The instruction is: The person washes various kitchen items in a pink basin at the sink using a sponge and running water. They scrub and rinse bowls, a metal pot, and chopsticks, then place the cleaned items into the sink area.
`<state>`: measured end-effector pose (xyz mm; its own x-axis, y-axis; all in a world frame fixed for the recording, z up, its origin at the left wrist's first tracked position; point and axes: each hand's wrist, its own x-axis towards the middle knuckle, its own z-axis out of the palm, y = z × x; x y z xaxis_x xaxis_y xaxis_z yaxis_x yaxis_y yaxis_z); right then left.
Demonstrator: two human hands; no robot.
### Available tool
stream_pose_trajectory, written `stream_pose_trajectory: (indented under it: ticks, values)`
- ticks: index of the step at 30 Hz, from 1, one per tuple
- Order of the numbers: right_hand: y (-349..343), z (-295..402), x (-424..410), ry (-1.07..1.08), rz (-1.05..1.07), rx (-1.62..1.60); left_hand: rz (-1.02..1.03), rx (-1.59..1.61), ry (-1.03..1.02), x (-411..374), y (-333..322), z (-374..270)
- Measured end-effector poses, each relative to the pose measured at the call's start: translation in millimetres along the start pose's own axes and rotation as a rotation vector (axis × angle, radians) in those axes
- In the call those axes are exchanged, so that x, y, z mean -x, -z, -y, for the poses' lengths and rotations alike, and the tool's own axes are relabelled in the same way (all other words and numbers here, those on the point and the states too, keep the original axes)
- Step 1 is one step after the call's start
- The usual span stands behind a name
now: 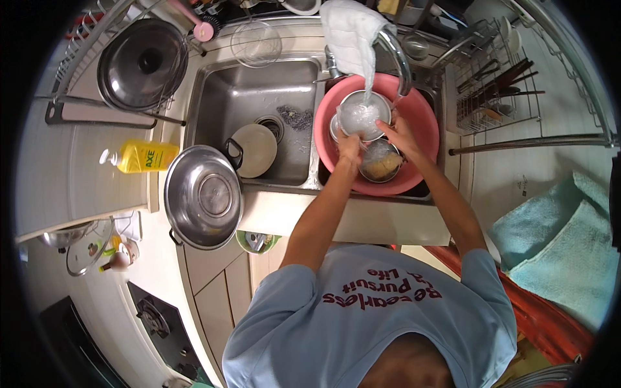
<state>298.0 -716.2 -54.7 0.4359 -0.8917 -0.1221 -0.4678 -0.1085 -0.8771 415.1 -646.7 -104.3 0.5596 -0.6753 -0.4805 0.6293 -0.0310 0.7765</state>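
Note:
Over a pink plastic basin [427, 140] in the right sink bowl, I hold a round bowl [361, 116] between both hands. My left hand [351, 147] grips its near left rim, and my right hand [398, 133] holds its right side. Water runs into it from the tip of a white cloth [347, 34] draped over the chrome faucet [400, 63]. Below the hands, a metal bowl [381, 177] in the basin contains a yellowish sponge or cloth [383, 166]. Another bowl [334, 127] shows partly behind the held one.
The left steel sink [242, 87] holds a pale pan [254, 150] with a dark handle and a dark mesh scrubber [297, 118]. A metal pan [204, 194] overhangs the counter edge beside a yellow AXE soap bottle [148, 156]. Wire racks stand on both sides, the left with a lid [131, 63].

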Motion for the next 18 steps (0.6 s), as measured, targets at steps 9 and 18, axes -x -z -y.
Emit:
stream_pose_trajectory:
  ticks: [9,18]
  values:
    - [6.5,32.3,-26.4,0.104,-0.026,0.470,0.078,-0.093,0.358,-24.2,-2.3,-19.1]
    - [13.1,-5.2,-24.2,-0.041,0.061,0.318,0.213,-0.283,0.159,-40.2,-1.0,-10.4]
